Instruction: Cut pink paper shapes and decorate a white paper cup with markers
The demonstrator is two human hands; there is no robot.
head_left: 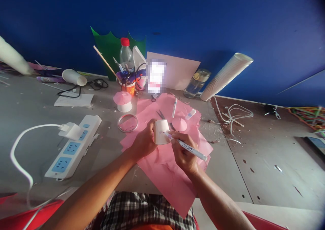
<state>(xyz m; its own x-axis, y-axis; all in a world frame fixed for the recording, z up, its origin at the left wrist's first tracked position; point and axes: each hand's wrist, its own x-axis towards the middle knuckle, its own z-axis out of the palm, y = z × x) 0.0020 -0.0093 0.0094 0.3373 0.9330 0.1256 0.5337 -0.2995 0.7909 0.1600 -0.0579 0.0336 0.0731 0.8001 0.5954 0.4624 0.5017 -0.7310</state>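
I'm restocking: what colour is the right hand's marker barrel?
The marker barrel is white with dark lettering, best in the head view.

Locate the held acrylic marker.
In the head view, right of centre, the acrylic marker is in the right hand, its tip at the paper cup in the left hand.

The grey tabletop [30, 109] was backed by a deep blue wall [203, 20], lit unevenly. It was crossed by a dark seam [242, 176]; red surfaces [17, 221] were partly seen below.
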